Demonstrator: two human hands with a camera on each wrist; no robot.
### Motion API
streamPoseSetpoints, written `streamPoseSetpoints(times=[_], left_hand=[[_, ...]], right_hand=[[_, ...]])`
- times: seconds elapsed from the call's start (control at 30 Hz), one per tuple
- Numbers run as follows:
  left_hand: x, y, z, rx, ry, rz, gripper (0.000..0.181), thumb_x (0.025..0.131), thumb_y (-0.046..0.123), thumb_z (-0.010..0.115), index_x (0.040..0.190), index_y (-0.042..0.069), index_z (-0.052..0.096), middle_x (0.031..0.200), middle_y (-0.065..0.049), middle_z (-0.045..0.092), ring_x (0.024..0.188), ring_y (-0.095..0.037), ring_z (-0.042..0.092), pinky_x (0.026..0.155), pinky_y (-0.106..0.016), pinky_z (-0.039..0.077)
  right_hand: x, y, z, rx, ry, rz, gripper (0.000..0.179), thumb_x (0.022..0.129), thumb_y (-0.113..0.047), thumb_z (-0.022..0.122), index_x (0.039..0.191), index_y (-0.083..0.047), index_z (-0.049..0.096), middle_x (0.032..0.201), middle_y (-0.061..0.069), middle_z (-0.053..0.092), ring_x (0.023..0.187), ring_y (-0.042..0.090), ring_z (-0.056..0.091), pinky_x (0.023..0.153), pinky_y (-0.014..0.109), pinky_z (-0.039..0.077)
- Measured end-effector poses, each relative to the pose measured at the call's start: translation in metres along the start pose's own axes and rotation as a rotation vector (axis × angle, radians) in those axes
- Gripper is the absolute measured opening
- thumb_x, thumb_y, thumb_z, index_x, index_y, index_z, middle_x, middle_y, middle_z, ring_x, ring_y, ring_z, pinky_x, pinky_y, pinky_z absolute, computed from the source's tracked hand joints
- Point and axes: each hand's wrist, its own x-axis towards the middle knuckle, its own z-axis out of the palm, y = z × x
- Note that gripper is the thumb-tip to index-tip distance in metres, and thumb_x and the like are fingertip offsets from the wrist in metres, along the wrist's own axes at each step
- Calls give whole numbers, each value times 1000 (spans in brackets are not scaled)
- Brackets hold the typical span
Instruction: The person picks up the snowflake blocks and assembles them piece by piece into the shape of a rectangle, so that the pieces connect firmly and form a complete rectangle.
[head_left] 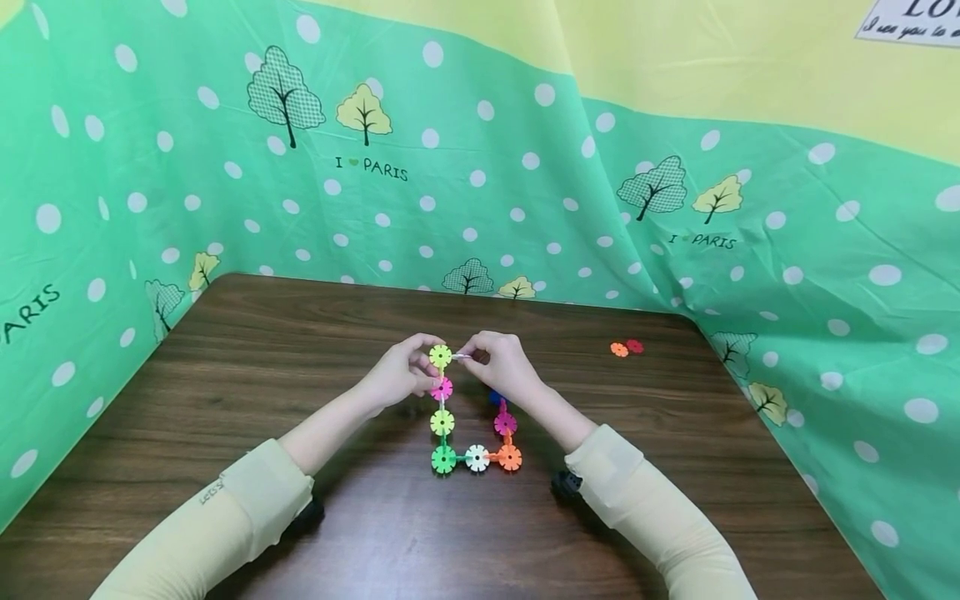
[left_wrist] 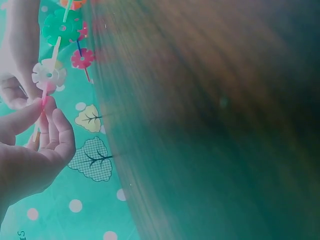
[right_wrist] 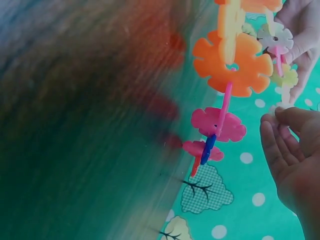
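Observation:
A U-shaped chain of interlocking plastic snowflake discs stands in front of me in the head view, with a green disc [head_left: 443, 459], a white disc [head_left: 477, 457] and an orange disc [head_left: 510, 457] along its near side. My left hand [head_left: 393, 377] grips the chain's left arm by the pink disc [head_left: 442, 388], its fingers behind the yellow disc [head_left: 440, 356] at the far end. With thumb and fingers, my right hand [head_left: 501, 364] pinches a whitish disc [head_left: 460, 357], seen edge-on, against that yellow disc. The right arm of the chain, with a magenta disc [head_left: 506, 424] and a partly hidden blue disc [head_left: 497, 398], lies below the right hand.
Two loose discs, one orange [head_left: 618, 349] and one red [head_left: 635, 346], lie at the back right of the brown wooden table [head_left: 375, 533]. A green dotted cloth [head_left: 480, 225] hangs behind and beside the table.

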Motion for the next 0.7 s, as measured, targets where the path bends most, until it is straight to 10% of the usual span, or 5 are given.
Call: streamPoseSetpoints(times=[0.7], left_hand=[[2,0,0,52,55,13,40,88,3,64,128,7,58,87,-12,66,73,-15,63,68,-36,56]], right_hand=[[-3,-2,1,-1,4,-29,6,79,-5,74,77,-9,69,77,0,66,67,8,58,61,18,50]])
